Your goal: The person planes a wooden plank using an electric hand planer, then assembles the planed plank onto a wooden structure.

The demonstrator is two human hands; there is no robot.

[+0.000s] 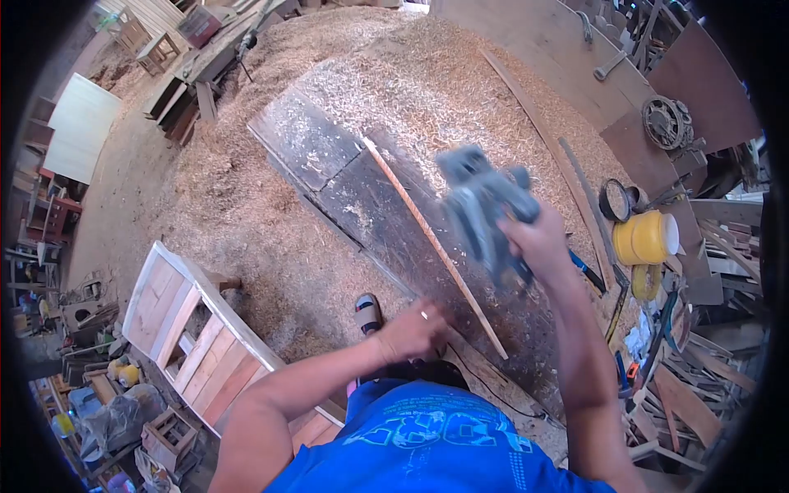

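Note:
My right hand [538, 238] is closed round the handle of a grey-green power tool [485, 205], which is blurred and held above the right side of a dark workbench [378, 197]. A long thin wooden strip [436, 242] lies slantwise along the bench, to the left of the tool. Near the bench's front edge is my left hand [417, 330], its fingers curled and smeared; what they hold, if anything, is hidden.
Wood shavings [222, 181] cover the floor and the bench's far end. A slatted wooden panel [205, 337] leans at the lower left. A yellow container [645, 238] and wood scraps [690, 403] lie at the right. A black cord [485, 384] runs near my body.

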